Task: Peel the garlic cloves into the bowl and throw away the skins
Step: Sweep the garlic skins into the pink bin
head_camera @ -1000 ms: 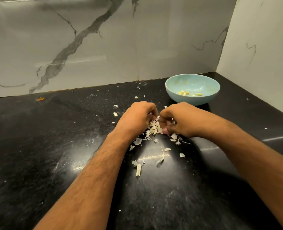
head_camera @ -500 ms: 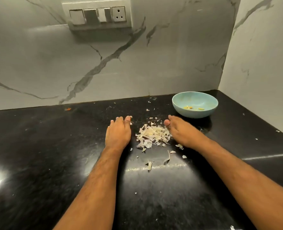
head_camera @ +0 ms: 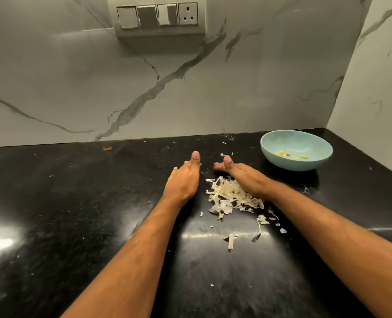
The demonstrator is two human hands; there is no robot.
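A heap of pale garlic skins [head_camera: 229,196] lies on the black counter [head_camera: 75,214] between my two hands. My left hand [head_camera: 183,180] rests edge-down on the counter just left of the heap, fingers straight, thumb up. My right hand [head_camera: 243,177] rests the same way against the heap's right side, fingers straight and reaching past its far end. Neither hand holds anything. A light blue bowl [head_camera: 316,161] stands to the right near the corner, with a few peeled garlic cloves [head_camera: 289,154] inside.
Loose skin scraps [head_camera: 261,221] are scattered on the counter in front of the heap and behind it near the wall. A marble wall rises behind with a switch panel [head_camera: 158,17]; a side wall closes off the right. An orange speck [head_camera: 107,148] lies near the back wall.
My hands went from curled over the skins to flat and spread apart. They now stand edge-down on both sides of the heap, the right one closer in. The camera tilted up.
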